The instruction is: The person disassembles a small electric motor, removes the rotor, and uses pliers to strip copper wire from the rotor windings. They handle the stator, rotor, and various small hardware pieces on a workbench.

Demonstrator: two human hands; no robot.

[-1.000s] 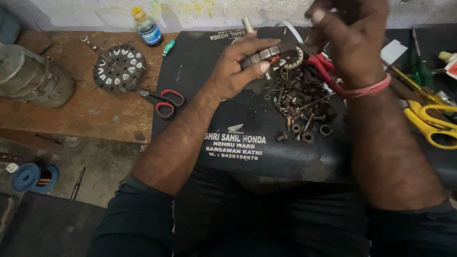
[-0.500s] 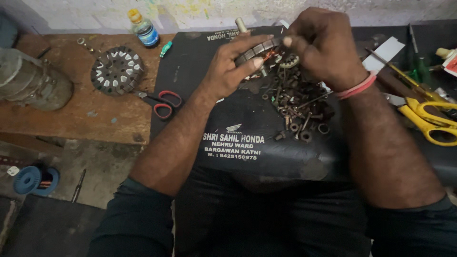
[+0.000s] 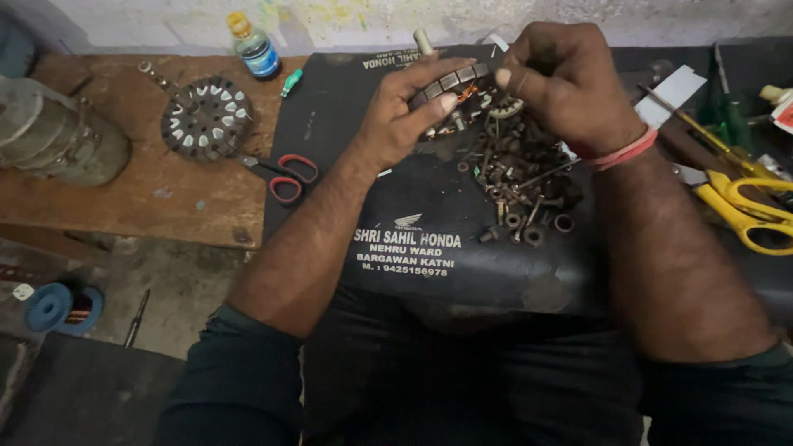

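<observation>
Here, stator core (image 3: 453, 81) between left fingers (image 3: 429, 76)

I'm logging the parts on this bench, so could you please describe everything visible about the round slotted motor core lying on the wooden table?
The round motor core is a dark, flat metal ring lying face-up on the worn wooden table. Pale, light-coloured slots radiate around it, with a hole at the centre. It looks greasy and aged. Neither hand touches it; red-handled scissors lie just to its lower right.
</observation>
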